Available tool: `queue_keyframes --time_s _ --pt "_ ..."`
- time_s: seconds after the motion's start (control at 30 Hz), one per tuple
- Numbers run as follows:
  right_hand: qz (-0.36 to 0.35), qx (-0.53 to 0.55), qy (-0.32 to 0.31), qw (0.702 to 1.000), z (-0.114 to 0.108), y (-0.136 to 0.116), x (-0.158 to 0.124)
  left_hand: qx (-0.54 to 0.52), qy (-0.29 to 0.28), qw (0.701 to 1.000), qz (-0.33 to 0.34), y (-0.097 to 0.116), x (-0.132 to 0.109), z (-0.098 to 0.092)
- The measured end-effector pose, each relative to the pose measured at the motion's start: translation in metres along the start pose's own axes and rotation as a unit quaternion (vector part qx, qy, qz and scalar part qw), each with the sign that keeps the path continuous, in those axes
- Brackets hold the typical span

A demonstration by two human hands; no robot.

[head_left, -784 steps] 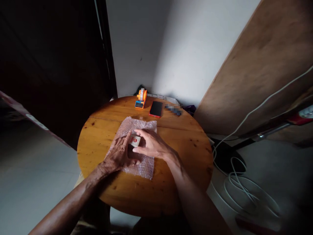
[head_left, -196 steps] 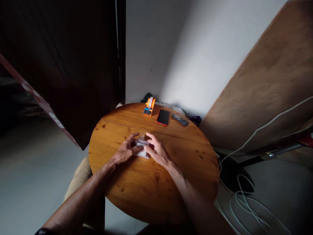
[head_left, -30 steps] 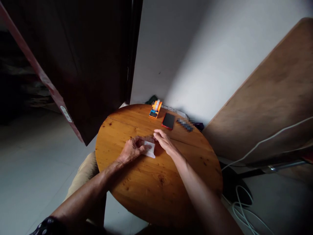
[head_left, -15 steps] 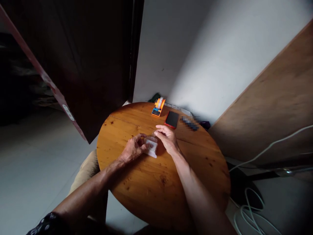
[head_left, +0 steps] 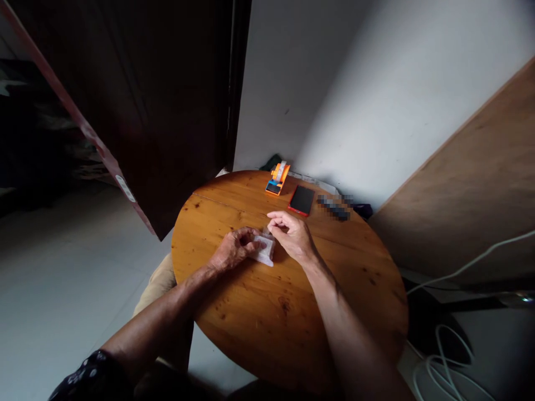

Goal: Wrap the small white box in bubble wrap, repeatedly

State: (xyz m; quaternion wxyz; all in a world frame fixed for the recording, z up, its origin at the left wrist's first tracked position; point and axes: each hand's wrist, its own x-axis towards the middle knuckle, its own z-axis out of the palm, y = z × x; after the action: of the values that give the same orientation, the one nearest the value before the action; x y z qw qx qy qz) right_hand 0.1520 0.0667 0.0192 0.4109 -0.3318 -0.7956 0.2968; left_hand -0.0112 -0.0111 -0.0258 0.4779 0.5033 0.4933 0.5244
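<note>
A small whitish, partly see-through packet [head_left: 266, 254] lies at the middle of the round wooden table [head_left: 251, 301]. My left hand [head_left: 234, 248] grips its left side, thumb on top and fingers at the far edge. Just right of the packet's far edge is my right hand [head_left: 291, 234], thumb and index finger pinched together. What those fingertips hold, perhaps a clear bit of the packet, is too small to make out.
Toward the table's far edge stand an orange and blue tape dispenser [head_left: 278, 178], a red-edged phone [head_left: 301, 200] and a blurred dark object [head_left: 333, 207]. A wall [head_left: 292, 83] rises behind. Pale cable [head_left: 445, 356] coils on the floor at the right.
The whole view has shifted, so the table and its objects appear a little further right. Both hands keep nearly the same places around the packet, my right fingertips slightly closer to its far edge.
</note>
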Motion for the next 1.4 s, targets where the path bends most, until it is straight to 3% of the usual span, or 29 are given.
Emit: queue_keyframes --time_s 0.3,0.6,0.77,0.93,1.1,1.4 --pt "-0.031 -0.106 -0.166 0.980 -0.014 -0.032 -0.008 0.014 -0.020 1.000 0.006 0.000 0.000 -0.003" --pt "-0.083 -0.239 -0.232 0.939 -0.011 -0.047 -0.018 0.056 -0.018 0.998 0.021 -0.002 0.000 -0.005" --pt "-0.101 -0.258 -0.235 0.932 -0.011 -0.056 -0.024 0.073 -0.011 0.997 0.025 0.003 -0.002 -0.005" --pt "-0.111 -0.232 -0.213 0.942 -0.011 -0.050 -0.022 0.086 -0.006 0.996 0.029 0.002 0.000 -0.005" --pt "-0.060 -0.158 -0.208 0.963 -0.013 -0.047 -0.020 0.093 0.002 0.995 0.031 0.002 -0.001 -0.005" --pt "-0.095 -0.203 -0.208 0.952 -0.006 -0.049 -0.022 0.098 0.010 0.993 0.068 0.002 -0.003 -0.004"
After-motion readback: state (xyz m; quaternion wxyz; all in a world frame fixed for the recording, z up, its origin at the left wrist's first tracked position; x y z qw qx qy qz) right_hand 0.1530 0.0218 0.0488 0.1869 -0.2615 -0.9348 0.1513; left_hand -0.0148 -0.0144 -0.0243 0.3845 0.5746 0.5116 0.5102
